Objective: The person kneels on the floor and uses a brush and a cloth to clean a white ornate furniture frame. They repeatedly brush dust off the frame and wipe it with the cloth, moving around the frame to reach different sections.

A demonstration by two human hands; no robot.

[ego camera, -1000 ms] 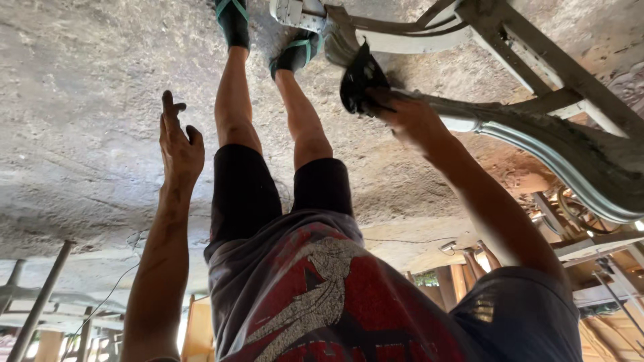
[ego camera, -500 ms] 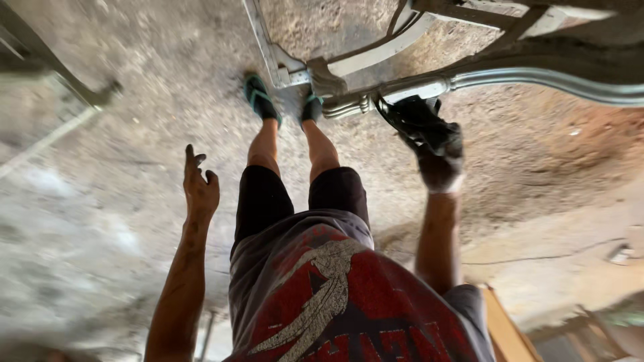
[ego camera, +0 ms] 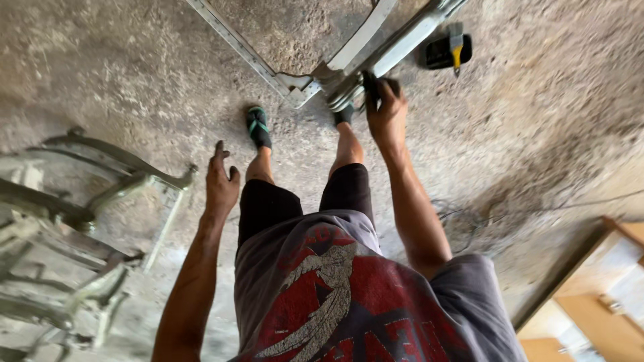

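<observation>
The grey metal frame [ego camera: 376,50] lies on the rough concrete floor [ego camera: 100,67], its long bars running diagonally, just ahead of the person's sandalled feet. The right hand [ego camera: 386,114] is closed on a dark tool [ego camera: 371,86] at the frame's corner joint (much nearer than the other). The left hand [ego camera: 220,181] hangs open, empty, well apart from the frame. Beyond the frame lies a black-and-yellow tool [ego camera: 446,50].

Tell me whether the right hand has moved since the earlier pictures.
Yes. The right hand held a dark tool out to the side of the metal frame; now it is down at the frame's corner by the right foot.
</observation>
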